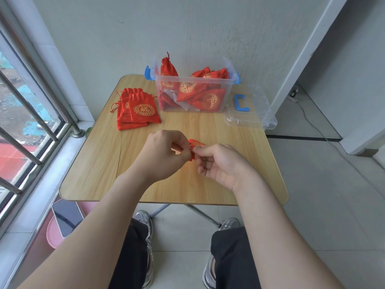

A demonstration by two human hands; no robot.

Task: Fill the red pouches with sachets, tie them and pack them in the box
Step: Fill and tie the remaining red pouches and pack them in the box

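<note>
At the frame's centre, I am pinching the red pouch [195, 145] between both hands: left hand [164, 155] and right hand [220, 163] grasping its neck; the box [208, 65] is lying straight above.

Wood-grain table top [100, 163], smooth, slight sheen, thin dark crack in the left part. Clear glossy plastic box [194, 88] with blue plastic latches [148, 73]; clear plastic lid [250, 113] beside it, blue plastic handle [240, 102]. Red satin-like cloth pouches [136, 109], soft sheen, gold printed emblems. Metal window bars [27, 109], shiny. Matt pale wall [208, 28], smooth tiled floor [333, 205].
</note>
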